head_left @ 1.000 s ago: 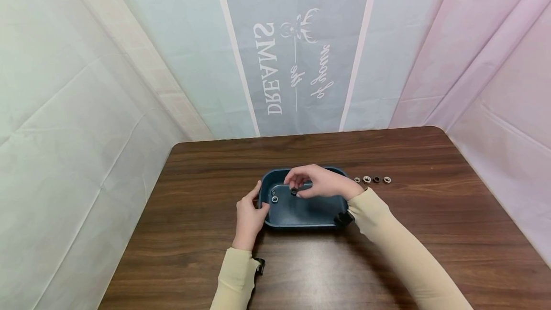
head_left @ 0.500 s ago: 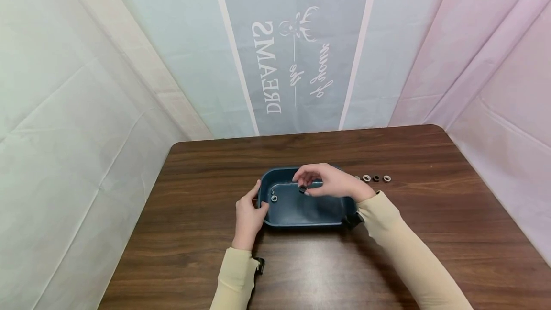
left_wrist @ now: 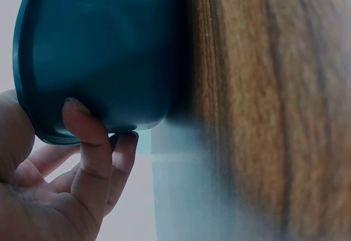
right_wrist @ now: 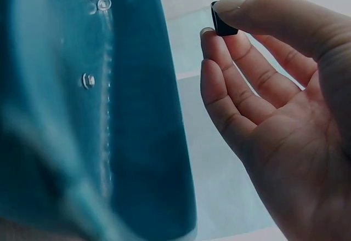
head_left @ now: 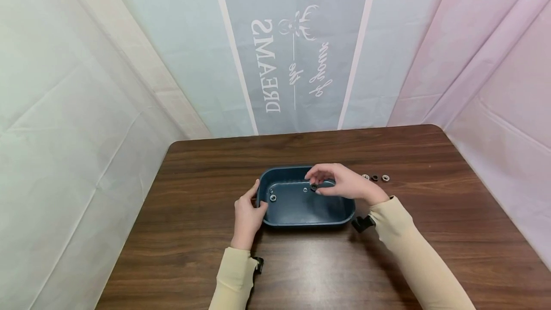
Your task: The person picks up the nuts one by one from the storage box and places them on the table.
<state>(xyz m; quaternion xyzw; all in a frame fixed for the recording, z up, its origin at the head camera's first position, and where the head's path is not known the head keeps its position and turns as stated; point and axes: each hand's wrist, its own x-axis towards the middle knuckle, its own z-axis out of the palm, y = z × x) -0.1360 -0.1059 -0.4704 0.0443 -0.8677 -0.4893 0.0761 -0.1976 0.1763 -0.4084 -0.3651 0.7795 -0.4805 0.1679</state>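
Note:
My left hand (head_left: 248, 213) grips the left end of a dark blue rectangular tray (head_left: 307, 225), its thumb over the rim; the left wrist view shows fingers against the tray's outer wall (left_wrist: 109, 49). Above the tray's right half, my right hand (head_left: 342, 183) pinches a black nut (head_left: 314, 187) between thumb and fingertips. That black nut (right_wrist: 225, 24) is held clear of the tray in the right wrist view. Inside the tray lie a silver nut (head_left: 273, 198), a smaller one (head_left: 271, 191) behind it, and another small silver nut (head_left: 305, 189) further right.
To the right of the tray, a row of nuts lies on the brown wooden table (head_left: 193, 224): a silver nut (head_left: 365, 177) partly behind my hand, a black nut (head_left: 375, 178) and another silver nut (head_left: 385, 178). Fabric walls (head_left: 310, 123) stand around the table.
My right hand has moved to the right with the black nut, uncovering a small silver nut in the tray and covering the nearest one of the row. The left hand stays put.

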